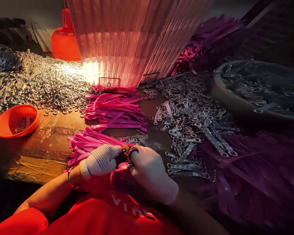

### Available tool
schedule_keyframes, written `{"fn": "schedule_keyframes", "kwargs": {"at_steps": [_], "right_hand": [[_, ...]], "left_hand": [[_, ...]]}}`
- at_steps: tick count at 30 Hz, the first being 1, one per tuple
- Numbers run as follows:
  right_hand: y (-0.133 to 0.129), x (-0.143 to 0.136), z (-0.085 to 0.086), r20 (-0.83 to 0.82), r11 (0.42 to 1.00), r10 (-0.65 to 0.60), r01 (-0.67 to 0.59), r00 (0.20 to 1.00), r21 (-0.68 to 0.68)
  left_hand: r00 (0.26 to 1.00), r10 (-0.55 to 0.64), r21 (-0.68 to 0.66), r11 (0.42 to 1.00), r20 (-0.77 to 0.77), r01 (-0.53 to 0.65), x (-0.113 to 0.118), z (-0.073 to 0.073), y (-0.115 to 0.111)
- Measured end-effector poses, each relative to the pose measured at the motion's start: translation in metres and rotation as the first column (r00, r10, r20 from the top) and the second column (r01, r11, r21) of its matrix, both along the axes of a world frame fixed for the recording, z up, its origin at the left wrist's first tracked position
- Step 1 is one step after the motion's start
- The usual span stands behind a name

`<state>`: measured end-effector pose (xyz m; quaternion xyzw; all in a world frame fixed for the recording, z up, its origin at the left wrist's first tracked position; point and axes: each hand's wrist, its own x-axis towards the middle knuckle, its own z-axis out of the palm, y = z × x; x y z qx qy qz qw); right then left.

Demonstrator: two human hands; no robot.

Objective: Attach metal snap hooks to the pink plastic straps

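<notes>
My left hand (101, 160), in a white dotted knit glove, is closed close to my body, its fingers meeting those of my right hand. My right hand (149, 169), in a pale glove, is closed too, with dark brown wrapping (127, 152) around its fingertips. A pink strap (123, 165) shows between and below the hands; its gripped part is hidden by the fingers. Whether a metal piece is also held, I cannot tell. Just beyond lies a bundle of pink straps (84, 143), and small silver ringed pieces (133, 140) sit behind my right hand.
Another pink strap pile (115, 109) lies before a corrugated translucent panel (117, 39). Silver ringed pieces heap at left (56, 81) and right (186, 120). An orange bowl (0, 126), a red lamp (65, 42), a large tub (218, 86) and purple-looking straps (254, 176) surround the work surface.
</notes>
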<state>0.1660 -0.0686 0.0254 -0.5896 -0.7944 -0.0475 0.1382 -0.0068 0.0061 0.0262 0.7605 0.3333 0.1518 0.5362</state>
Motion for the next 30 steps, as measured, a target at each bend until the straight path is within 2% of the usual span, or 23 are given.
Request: {"fn": "schedule_keyframes", "kwargs": {"at_steps": [1,3,6,8,10,12,14,17,20,23,26,29,30], "right_hand": [[-0.001,-0.001,-0.001,-0.006,0.999,-0.036,0.036,0.999,-0.012],[-0.004,-0.001,0.001,-0.020,0.992,-0.105,0.104,0.994,-0.071],[-0.006,-0.004,0.014,-0.010,0.952,-0.115,0.107,0.993,-0.285],[-0.005,-0.008,0.026,0.027,0.897,-0.080,0.084,0.996,-0.435],[-0.003,-0.015,0.035,0.095,0.851,-0.075,0.114,0.993,-0.513],[-0.002,-0.023,0.038,0.165,0.835,-0.080,0.157,0.983,-0.528],[-0.004,-0.031,0.035,0.202,0.849,-0.048,0.146,0.978,-0.507],[-0.008,-0.039,0.022,0.213,0.893,0.067,0.037,0.975,-0.449],[-0.005,-0.045,0.011,0.229,0.919,0.149,-0.049,0.962,-0.390],[0.009,-0.046,0.014,0.236,0.927,0.184,-0.089,0.954,-0.364],[0.025,-0.033,0.032,0.262,0.938,0.147,-0.050,0.954,-0.343],[0.028,-0.015,0.049,0.286,0.942,0.059,0.042,0.956,-0.334],[0.025,-0.010,0.051,0.287,0.931,0.043,0.066,0.957,-0.358]], "left_hand": [[1.000,0.011,-0.003,1.000,0.006,-0.011,0.001,-0.001,-0.002],[0.999,0.046,-0.101,0.994,0.026,-0.043,0.000,-0.004,-0.006],[0.991,0.128,-0.246,0.962,0.040,-0.115,-0.006,-0.008,-0.014],[0.985,0.167,-0.213,0.965,0.042,-0.155,-0.012,-0.011,-0.019],[0.986,0.163,-0.082,0.984,0.044,-0.159,-0.018,-0.014,-0.024],[0.985,0.168,0.023,0.985,0.046,-0.169,-0.024,-0.017,-0.027],[0.984,0.169,0.068,0.983,0.051,-0.172,-0.030,-0.020,-0.030],[0.987,0.146,0.058,0.987,0.064,-0.150,-0.037,-0.025,-0.033],[0.982,0.168,-0.021,0.986,0.085,-0.167,-0.043,-0.026,-0.031],[0.980,0.164,-0.114,0.982,0.116,-0.151,-0.051,-0.015,-0.017],[0.990,0.063,-0.294,0.956,0.127,-0.023,-0.069,0.013,0.009],[0.993,0.059,-0.385,0.923,0.099,-0.017,-0.087,0.039,0.038],[0.987,0.129,-0.427,0.901,0.101,-0.074,-0.090,0.043,0.045]]}}
